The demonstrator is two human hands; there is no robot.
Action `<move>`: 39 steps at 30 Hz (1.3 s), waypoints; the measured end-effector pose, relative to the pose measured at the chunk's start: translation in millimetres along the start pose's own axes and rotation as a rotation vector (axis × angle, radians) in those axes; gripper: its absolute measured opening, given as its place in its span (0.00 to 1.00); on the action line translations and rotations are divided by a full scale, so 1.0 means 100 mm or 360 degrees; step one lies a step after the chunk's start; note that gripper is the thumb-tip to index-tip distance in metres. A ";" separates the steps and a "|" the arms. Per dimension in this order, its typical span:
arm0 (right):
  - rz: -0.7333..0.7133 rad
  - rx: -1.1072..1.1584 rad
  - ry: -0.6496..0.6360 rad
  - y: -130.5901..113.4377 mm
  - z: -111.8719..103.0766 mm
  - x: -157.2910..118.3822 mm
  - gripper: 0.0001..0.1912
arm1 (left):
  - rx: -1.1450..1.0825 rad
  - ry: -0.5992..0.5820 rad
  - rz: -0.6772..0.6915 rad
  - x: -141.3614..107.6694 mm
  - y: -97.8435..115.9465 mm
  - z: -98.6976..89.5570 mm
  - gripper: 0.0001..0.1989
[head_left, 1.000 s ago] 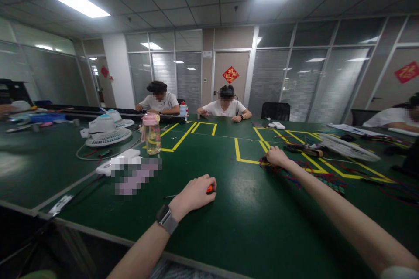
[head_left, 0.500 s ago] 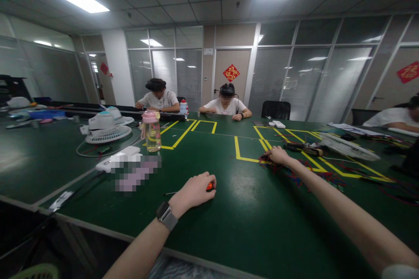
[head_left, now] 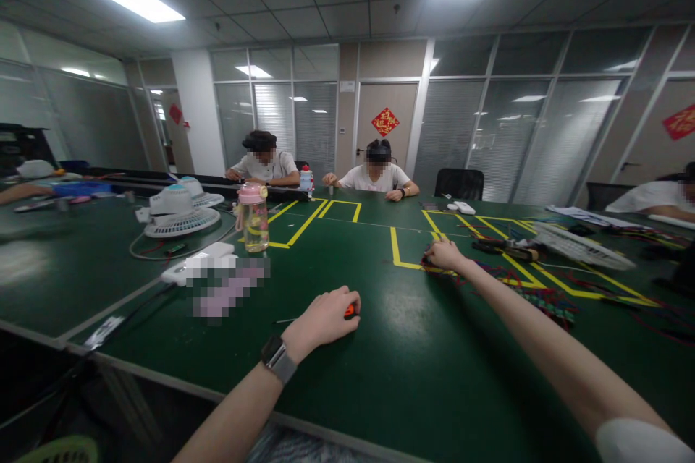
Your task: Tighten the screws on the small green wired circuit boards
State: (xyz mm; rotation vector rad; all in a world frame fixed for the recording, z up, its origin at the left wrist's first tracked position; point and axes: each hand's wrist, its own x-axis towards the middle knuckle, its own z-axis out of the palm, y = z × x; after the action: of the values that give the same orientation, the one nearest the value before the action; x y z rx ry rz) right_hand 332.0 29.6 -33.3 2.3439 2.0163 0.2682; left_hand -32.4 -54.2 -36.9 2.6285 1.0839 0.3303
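My left hand [head_left: 326, 315] rests on the green table, its fingers closed around a screwdriver [head_left: 350, 311]. Orange shows on the handle between the fingers, and the thin shaft sticks out to the left. Farther off to the right, my right hand [head_left: 446, 255] reaches out with its fingers closed on a bundle of red and dark wires [head_left: 431, 268]. How many wires are between the fingertips is hidden. More wires and small green boards [head_left: 548, 304] lie along the table under and beyond my right forearm.
A pink-lidded bottle [head_left: 253, 221], white fan parts [head_left: 182, 213] and a white power strip [head_left: 198, 264] stand to the left. Pliers-like tools [head_left: 504, 249] and a white grille [head_left: 583, 246] lie at the right. Yellow tape [head_left: 304, 224] marks the table [head_left: 347, 391]. Several people sit around it.
My right hand has moved slightly left and nearer, dragging the wires with it and exposing more green boards. My left hand stays still with the screwdriver. An arm has appeared at the far left.
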 end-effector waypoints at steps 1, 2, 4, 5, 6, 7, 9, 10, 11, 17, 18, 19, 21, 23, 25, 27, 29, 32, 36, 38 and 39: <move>0.0011 0.0002 0.0026 -0.06 0.00 0.01 0.17 | 0.0000 0.0004 -0.0001 0.00 0.00 0.00 0.07; 0.0032 0.0006 0.0053 -0.11 0.00 0.02 0.18 | 0.0001 0.0008 -0.0002 0.00 0.00 0.00 0.07; 0.0106 0.0018 0.0115 -0.23 0.01 0.03 0.20 | 0.0014 0.0022 -0.0003 0.00 0.00 0.01 0.06; 0.0151 0.0027 0.0149 -0.28 0.02 0.04 0.22 | 0.0024 0.0026 -0.0005 0.00 0.00 0.01 0.06; 0.0199 0.0038 0.0184 -0.33 0.03 0.04 0.23 | 0.0034 0.0026 -0.0007 0.00 0.01 0.02 0.07; 0.0245 0.0052 0.0218 -0.38 0.04 0.05 0.23 | 0.0047 0.0024 -0.0011 0.00 0.01 0.02 0.07; 0.0324 0.0088 0.0275 -0.46 0.06 0.06 0.21 | 0.0071 0.0019 -0.0018 0.00 0.02 0.02 0.07; 0.0356 0.0111 0.0297 -0.49 0.07 0.06 0.19 | 0.0073 0.0012 -0.0024 0.00 0.02 0.02 0.07; 0.0382 0.0140 0.0314 -0.52 0.07 0.07 0.18 | 0.0072 0.0006 -0.0029 0.00 0.02 0.02 0.07; 0.0308 0.0379 0.0341 -0.74 0.09 0.10 0.15 | 0.0040 0.0011 -0.0007 -0.01 0.01 0.01 0.08; 0.0246 0.0424 0.0339 -0.79 0.09 0.10 0.15 | 0.0053 0.0017 -0.0009 -0.01 0.02 0.01 0.08; 0.0173 0.0468 0.0339 -0.86 0.10 0.10 0.14 | 0.0071 0.0021 -0.0015 -0.01 0.02 0.02 0.08; 0.0003 0.0554 0.0350 -0.99 0.11 0.07 0.13 | 0.0105 0.0027 -0.0021 -0.01 0.03 0.02 0.08; -0.0184 0.0636 0.0378 -1.11 0.12 0.00 0.12 | 0.0123 0.0042 -0.0012 0.00 0.05 0.01 0.08; -0.0389 0.0721 0.0412 -1.21 0.13 -0.12 0.12 | 0.0117 0.0113 0.0007 0.01 0.06 -0.02 0.08; -0.0596 0.0805 0.0432 -1.26 0.15 -0.31 0.11 | 0.0058 0.0293 0.0018 0.01 0.09 -0.07 0.11; -0.0759 0.0883 0.0438 -1.30 0.16 -0.55 0.10 | -0.0077 0.0571 0.0027 0.02 0.12 -0.16 0.13; -0.1064 0.1185 0.0484 -1.34 0.16 -0.96 0.10 | -0.0406 0.0875 0.0099 0.04 0.20 -0.34 0.14; -0.1292 0.1409 0.0364 -1.43 0.09 -1.35 0.10 | -0.0981 0.1074 0.0255 0.19 0.33 -0.53 0.15; -0.1309 0.1486 0.0321 -1.48 0.06 -1.41 0.08 | -0.1347 0.1131 0.0307 0.31 0.37 -0.54 0.14; -0.1293 0.1532 0.0297 -1.49 0.05 -1.41 0.07 | -0.1562 0.1193 0.0331 0.37 0.37 -0.52 0.13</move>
State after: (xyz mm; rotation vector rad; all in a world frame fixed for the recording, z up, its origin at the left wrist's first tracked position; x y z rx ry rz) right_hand 167.0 -85.8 -73.9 1.4863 3.4895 -0.6727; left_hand 1.1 -44.5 28.6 1.7029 0.5385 1.5199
